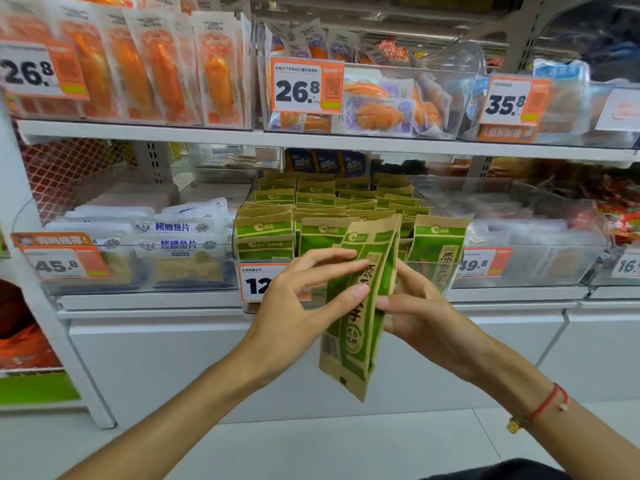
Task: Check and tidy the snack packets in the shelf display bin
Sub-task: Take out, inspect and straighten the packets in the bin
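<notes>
Green-and-kraft snack packet [360, 306] pinched by fingers of both left hand [301, 306] and right hand [422, 313]

held packet [360, 299]: tall, narrow kraft-brown pouch with green panels and large printed characters; upright, top tilted slightly right, out in front of the bin's front wall.
display bin [433, 199]: clear plastic, on the lower shelf, between two neighbouring bins.
binned packets [311, 216]: same green-and-brown pouches, standing upright in rows front to back, tops showing; front row against the bin's front wall.
</notes>
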Tool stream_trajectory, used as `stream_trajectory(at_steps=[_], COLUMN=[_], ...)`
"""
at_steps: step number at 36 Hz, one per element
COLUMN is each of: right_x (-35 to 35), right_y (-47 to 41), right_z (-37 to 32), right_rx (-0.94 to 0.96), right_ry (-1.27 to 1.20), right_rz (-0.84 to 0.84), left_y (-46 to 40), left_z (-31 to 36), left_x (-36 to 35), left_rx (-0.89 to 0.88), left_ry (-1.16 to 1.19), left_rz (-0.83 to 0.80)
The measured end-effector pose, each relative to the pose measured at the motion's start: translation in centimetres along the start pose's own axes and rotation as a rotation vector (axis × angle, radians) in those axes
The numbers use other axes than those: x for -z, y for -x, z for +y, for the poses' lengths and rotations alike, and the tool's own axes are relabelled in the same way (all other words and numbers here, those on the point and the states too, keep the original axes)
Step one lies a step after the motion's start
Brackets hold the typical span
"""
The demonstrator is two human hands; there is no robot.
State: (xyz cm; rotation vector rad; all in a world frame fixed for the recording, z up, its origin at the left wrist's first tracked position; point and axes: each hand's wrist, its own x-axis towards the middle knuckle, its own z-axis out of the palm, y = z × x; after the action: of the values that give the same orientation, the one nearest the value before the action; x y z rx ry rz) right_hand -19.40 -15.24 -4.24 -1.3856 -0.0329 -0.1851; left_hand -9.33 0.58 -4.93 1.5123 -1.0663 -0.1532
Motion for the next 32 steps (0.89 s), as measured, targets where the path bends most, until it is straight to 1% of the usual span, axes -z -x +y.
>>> stream_trajectory(at_steps=[4, 7, 9, 12, 14, 15, 17, 20, 22, 24, 27, 30, 32], right_x=[0.2, -0.1, -0.5, -0.7, -0.5, -0.4, -0.3, -0.5, -0.7, -0.8, -0.6, -0.1, 0.4], right_y=[0.2, 0.4, 0.5, 0.4, 0.1, -0.1, -0.3, -0.3, -0.1, 0.2, 0.5, 0.5, 0.0], right_z=[0.0, -0.1, -0.2, -0.2, 0.1, 0.2, 0.3, -0.1, -0.7, -1.5, -3.2, -5.4, -7.0], right_rx=[0.000, 0.046, 0.155, 0.410, 0.587, 0.659, 0.732, 0.779, 0.791, 0.785, 0.731, 0.698, 0.686], right_ry=[0.000, 0.131, 0.318, 0.675, 0.899, 0.977, 1.063, 1.054, 0.943, 0.836, 0.762, 0.882, 0.968], right_rz=[0.006, 0.082, 0.173, 0.325, 0.384, 0.404, 0.444, 0.452, 0.438, 0.465, 0.505, 0.416, 0.349], left_y=[-0.1, -0.1, 0.0, 0.2, 0.1, 0.1, 0.0, -0.1, -0.2, -0.4, -1.0, -2.2, -3.4], left_z=[0.2, 0.3, 0.7, 1.3, 1.4, 1.4, 1.5, 1.6, 1.7, 1.9, 2.6, 3.6, 4.2], left_x=[-0.2, -0.3, -0.4, -0.7, -0.9, -1.0, -1.2, -1.0, -0.6, -0.2, 0.1, 0.9, 1.5], left_rx=[0.001, 0.014, 0.008, 0.000, -0.004, -0.012, -0.026, -0.026, -0.032, -0.055, -0.119, -0.203, -0.208], left_ry=[-0.004, 0.026, 0.048, 0.070, 0.094, 0.110, 0.147, 0.199, 0.207, 0.198, 0.167, 0.071, 0.042], left_rz=[-0.006, 0.015, 0.054, 0.143, 0.192, 0.210, 0.229, 0.241, 0.251, 0.248, 0.226, 0.190, 0.150])
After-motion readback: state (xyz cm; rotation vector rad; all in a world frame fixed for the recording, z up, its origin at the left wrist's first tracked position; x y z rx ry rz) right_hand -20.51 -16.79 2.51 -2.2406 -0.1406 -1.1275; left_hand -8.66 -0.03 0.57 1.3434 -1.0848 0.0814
